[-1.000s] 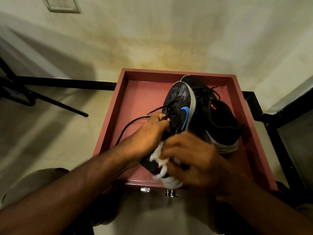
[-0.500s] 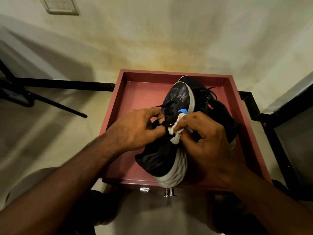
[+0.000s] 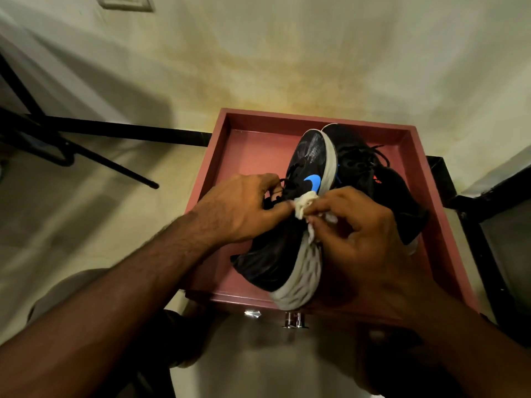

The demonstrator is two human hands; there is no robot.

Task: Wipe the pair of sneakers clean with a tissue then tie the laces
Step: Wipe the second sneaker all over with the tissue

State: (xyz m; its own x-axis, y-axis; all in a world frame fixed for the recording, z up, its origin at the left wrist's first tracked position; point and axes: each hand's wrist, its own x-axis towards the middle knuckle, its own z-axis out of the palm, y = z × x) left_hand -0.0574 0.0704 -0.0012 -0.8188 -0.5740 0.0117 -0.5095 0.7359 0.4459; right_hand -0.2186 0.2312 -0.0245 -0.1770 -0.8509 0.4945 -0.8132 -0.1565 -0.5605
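A black sneaker (image 3: 309,159) with a blue logo and a white sole lies tilted on its side in a red tray (image 3: 253,150), toe pointing away from me. My left hand (image 3: 241,208) grips this sneaker at the lace area. My right hand (image 3: 356,225) pinches a crumpled white tissue (image 3: 304,205) against the sneaker's side, just below the blue logo. The second black sneaker (image 3: 382,191) lies to the right behind the first, its laces loose, partly hidden by my right hand.
The red tray sits on a small stand with metal knobs (image 3: 293,320) at its near edge. Black metal bars (image 3: 86,130) run along the floor to the left, and a dark frame (image 3: 474,219) stands at the right. A pale wall rises behind.
My right hand moved the tissue from the sneaker's heel up to its side by the blue logo. The sneaker's heel slid nearer me, and my left hand shifted its grip on the laces.
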